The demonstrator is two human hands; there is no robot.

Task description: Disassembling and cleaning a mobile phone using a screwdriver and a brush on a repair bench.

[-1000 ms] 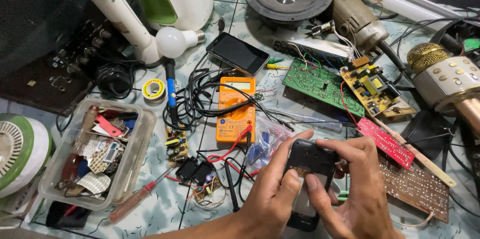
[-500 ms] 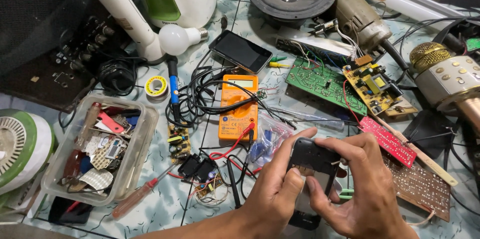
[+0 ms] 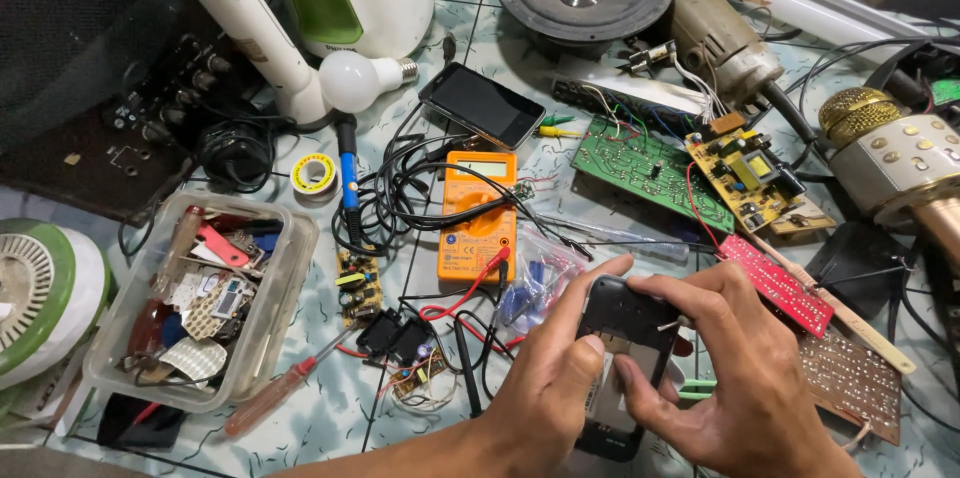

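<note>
Both hands close on a small black phone (image 3: 628, 323) with its back cover off, held low over the surface (image 3: 330, 418). The left hand (image 3: 548, 403) wraps the phone's left edge, its index finger stretched along the top corner and the thumb pressed on the exposed pale inside. The right hand (image 3: 748, 378) grips the right edge, its fingers (image 3: 672, 296) curled over the top and the thumb laid on the lower middle, just beside the left thumb.

Just left of the fingers lies a clear bag of blue parts (image 3: 535, 278), and past it an orange multimeter (image 3: 480, 216) with red and black leads. Right of the fingers a red circuit strip (image 3: 775, 283) lies close by, with a brown perforated board (image 3: 850, 383) below it. Beyond the fingers sit a green circuit board (image 3: 645, 166) and a yellow circuit board (image 3: 745, 173). Well to the left are a red-handled screwdriver (image 3: 275, 393) and a clear plastic tub (image 3: 270, 323) of odd parts. Another dark phone (image 3: 482, 104) lies further off, face up.
</note>
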